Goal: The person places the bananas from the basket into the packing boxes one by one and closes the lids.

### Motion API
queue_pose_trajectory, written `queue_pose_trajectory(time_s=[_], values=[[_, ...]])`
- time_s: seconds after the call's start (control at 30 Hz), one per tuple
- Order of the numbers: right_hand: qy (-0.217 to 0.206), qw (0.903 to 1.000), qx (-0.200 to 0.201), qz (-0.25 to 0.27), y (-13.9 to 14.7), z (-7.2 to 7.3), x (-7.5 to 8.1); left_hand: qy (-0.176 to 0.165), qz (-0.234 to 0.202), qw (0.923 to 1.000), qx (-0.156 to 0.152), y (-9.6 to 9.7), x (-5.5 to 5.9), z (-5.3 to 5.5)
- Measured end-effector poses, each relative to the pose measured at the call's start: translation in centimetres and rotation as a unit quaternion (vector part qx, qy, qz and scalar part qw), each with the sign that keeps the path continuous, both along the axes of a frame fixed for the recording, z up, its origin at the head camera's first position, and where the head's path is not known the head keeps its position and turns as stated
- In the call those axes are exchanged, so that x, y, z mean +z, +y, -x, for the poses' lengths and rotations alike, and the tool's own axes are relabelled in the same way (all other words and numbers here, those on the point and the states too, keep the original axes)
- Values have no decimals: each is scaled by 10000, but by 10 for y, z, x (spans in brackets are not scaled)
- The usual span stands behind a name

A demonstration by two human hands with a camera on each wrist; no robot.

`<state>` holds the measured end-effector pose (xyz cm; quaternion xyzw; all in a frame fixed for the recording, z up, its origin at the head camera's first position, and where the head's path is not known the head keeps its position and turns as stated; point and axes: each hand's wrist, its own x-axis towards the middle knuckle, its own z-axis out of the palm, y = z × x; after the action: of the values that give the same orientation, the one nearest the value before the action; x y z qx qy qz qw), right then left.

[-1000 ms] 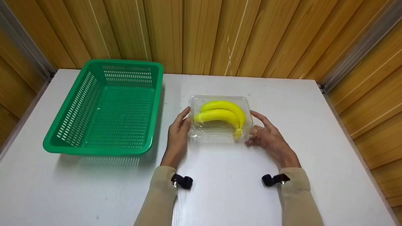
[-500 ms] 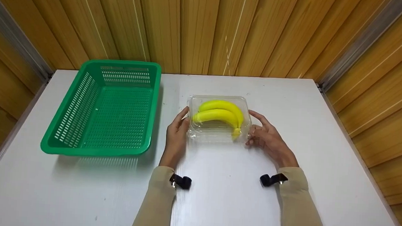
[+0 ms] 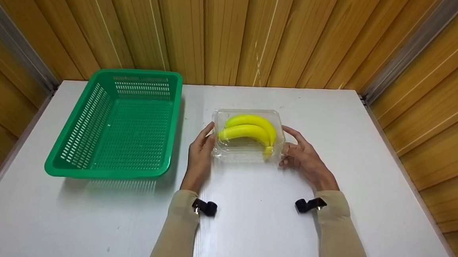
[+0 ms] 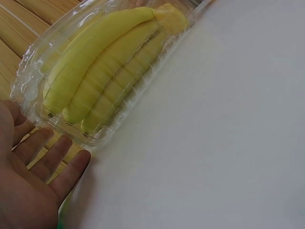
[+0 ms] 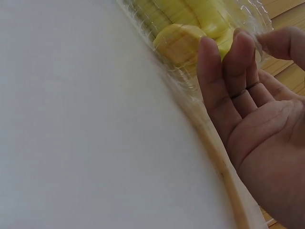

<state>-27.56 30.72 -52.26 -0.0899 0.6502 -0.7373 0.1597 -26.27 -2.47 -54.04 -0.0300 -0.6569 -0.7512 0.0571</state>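
Observation:
A clear plastic clamshell box [image 3: 247, 156] rests on the white table with a bunch of yellow bananas [image 3: 248, 132] inside. Its lid looks closed over them. At the box's left side is my left hand [image 3: 200, 154], its fingers fairly straight and the tips touching the wall; the left wrist view shows these fingers [image 4: 62, 164] spread beside the bananas' tips. On the opposite side my right hand [image 3: 306, 159] pinches the box's edge between thumb and finger. In the right wrist view its other fingers [image 5: 217, 86] are bent close to the banana stem.
A green plastic basket [image 3: 107, 173] with slotted walls stands on the white table [image 3: 238, 232] to the left of the box. Wood-patterned panels [image 3: 223, 32] close off the back and both sides. Each wrist carries a small black camera.
The whole head view has drifted slightly, so everything sits a little further left. Both hands keep their places at the box, and the bananas stay inside.

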Motion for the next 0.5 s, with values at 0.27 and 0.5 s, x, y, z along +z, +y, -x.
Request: queue_pose_trajectory(time_s=[0.27, 0.5], values=[[43, 10000, 22, -69, 1, 0, -2, 9, 6, 10000, -2, -1, 0, 0], [52, 9998, -7, -205, 2, 1, 0, 16, -145, 9999, -33, 1, -1, 0]])
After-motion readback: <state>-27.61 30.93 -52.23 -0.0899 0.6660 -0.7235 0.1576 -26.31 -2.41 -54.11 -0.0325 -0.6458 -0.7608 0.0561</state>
